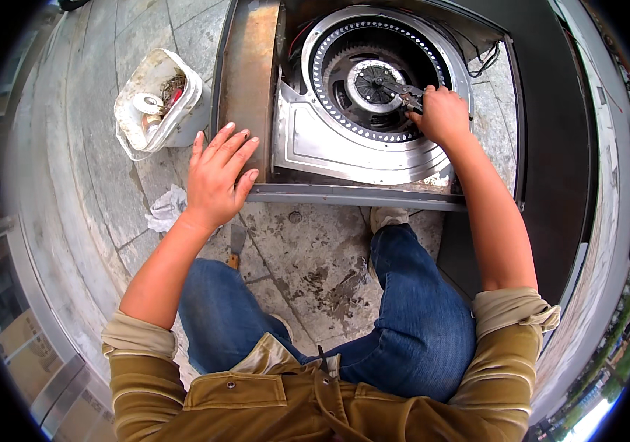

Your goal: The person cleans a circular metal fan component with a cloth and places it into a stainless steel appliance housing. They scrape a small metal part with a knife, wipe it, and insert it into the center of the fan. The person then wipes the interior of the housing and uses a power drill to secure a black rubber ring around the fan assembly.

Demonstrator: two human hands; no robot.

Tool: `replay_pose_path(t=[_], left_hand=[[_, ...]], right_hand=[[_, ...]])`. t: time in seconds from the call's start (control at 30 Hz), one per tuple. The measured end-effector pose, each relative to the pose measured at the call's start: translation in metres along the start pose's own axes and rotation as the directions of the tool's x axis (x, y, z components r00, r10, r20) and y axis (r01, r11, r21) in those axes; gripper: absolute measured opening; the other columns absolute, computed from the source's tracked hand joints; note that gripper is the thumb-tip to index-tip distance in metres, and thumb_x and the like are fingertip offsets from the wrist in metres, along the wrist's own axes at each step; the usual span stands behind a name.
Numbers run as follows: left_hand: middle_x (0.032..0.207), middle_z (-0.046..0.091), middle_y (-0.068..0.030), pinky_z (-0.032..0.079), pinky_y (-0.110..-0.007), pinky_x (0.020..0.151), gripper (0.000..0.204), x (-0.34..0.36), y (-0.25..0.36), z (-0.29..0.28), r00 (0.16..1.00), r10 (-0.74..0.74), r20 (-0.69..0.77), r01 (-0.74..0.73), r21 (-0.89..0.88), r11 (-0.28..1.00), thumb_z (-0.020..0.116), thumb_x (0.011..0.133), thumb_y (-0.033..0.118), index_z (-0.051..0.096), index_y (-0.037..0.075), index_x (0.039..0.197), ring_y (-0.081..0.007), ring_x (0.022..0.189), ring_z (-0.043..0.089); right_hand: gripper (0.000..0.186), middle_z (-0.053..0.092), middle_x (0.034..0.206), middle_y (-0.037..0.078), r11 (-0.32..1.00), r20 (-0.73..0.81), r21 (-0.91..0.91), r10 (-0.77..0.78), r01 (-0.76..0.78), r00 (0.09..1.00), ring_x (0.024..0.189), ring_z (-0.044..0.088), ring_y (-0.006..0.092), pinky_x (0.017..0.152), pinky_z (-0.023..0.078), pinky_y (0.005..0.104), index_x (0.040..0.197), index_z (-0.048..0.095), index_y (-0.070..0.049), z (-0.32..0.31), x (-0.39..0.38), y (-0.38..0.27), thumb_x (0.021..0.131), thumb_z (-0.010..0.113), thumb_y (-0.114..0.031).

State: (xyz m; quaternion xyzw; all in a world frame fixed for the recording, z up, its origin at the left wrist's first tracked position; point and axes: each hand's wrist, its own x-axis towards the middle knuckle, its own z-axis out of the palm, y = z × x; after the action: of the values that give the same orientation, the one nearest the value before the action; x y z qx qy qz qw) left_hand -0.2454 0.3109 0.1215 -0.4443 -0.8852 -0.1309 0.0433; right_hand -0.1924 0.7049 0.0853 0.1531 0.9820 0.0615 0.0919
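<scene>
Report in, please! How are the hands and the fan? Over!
Left grip spread on metal box. Right grip holding pliers at middle of fan. Pliers partly cover it.

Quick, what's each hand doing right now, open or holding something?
Left hand: open, spread at the rusty brown metal panel.
Right hand: closed, holding a dark metal plier-like tool.

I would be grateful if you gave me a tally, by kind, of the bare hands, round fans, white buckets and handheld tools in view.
Bare hands: 2, left hand and right hand
Round fan: 1
White bucket: 1
Handheld tool: 1
Total: 5
</scene>
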Motion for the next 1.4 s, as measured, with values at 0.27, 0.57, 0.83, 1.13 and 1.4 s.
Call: replay_pose_path(t=[0.27,0.57,0.83,1.13,1.4], left_hand=[[0.125,0.059,-0.0070,0.021,-0.055,0.110,0.039,0.005,0.002,-0.002,1.000,-0.007,0.010,0.007,-0.002,1.000,0.058,0.086,0.028,0.061,0.013,0.122,-0.0269,0.130,0.045],[0.128,0.057,-0.0080,0.020,-0.054,0.112,0.034,0.049,0.031,-0.025,0.977,0.106,0.184,-0.103,-0.028,0.994,0.053,0.093,0.027,0.060,0.009,0.120,-0.0264,0.131,0.044],[0.133,0.056,-0.0060,0.019,-0.052,0.115,0.044,0.133,0.059,0.061,0.898,0.192,0.396,-0.223,0.035,0.974,0.041,0.099,0.040,0.056,0.011,0.129,-0.0215,0.131,0.044],[0.125,0.061,-0.0039,0.022,-0.051,0.114,0.041,0.156,0.058,0.064,0.764,0.163,0.624,-0.312,0.137,0.940,0.041,0.098,0.040,0.063,0.013,0.120,-0.0174,0.126,0.049],[0.125,0.062,-0.0032,0.021,-0.051,0.115,0.040,0.156,0.033,0.070,0.847,0.185,0.498,-0.257,0.079,0.963,0.042,0.098,0.040,0.064,0.014,0.119,-0.0171,0.127,0.049]], right_hand=[[0.048,0.067,0.092,0.012,1.000,-0.030,-0.004,-0.027,0.027,0.999,0.092,0.066,0.0283,0.078,0.051,0.0434,0.093,0.062,-0.004,0.004,0.003,0.004,0.070,0.079,-0.042],[0.042,0.067,0.087,0.012,0.998,-0.104,0.009,-0.055,0.057,0.993,0.083,0.068,0.0281,0.072,0.053,0.0392,0.088,0.063,-0.004,0.011,0.001,0.006,0.068,0.081,-0.036],[0.026,0.068,0.085,0.014,0.997,-0.112,0.004,-0.073,0.074,0.991,0.080,0.069,0.0288,0.072,0.054,0.0390,0.087,0.064,-0.002,0.013,0.005,0.004,0.070,0.074,-0.020],[0.018,0.069,0.087,0.015,0.998,-0.103,0.011,-0.067,0.069,0.992,0.081,0.069,0.0292,0.073,0.055,0.0387,0.086,0.066,-0.002,0.010,0.007,0.005,0.070,0.065,-0.009],[0.033,0.067,0.088,0.016,0.999,-0.043,0.010,-0.040,0.041,0.998,0.084,0.067,0.0310,0.074,0.055,0.0390,0.090,0.061,-0.002,0.016,0.009,0.007,0.066,0.076,-0.019]])
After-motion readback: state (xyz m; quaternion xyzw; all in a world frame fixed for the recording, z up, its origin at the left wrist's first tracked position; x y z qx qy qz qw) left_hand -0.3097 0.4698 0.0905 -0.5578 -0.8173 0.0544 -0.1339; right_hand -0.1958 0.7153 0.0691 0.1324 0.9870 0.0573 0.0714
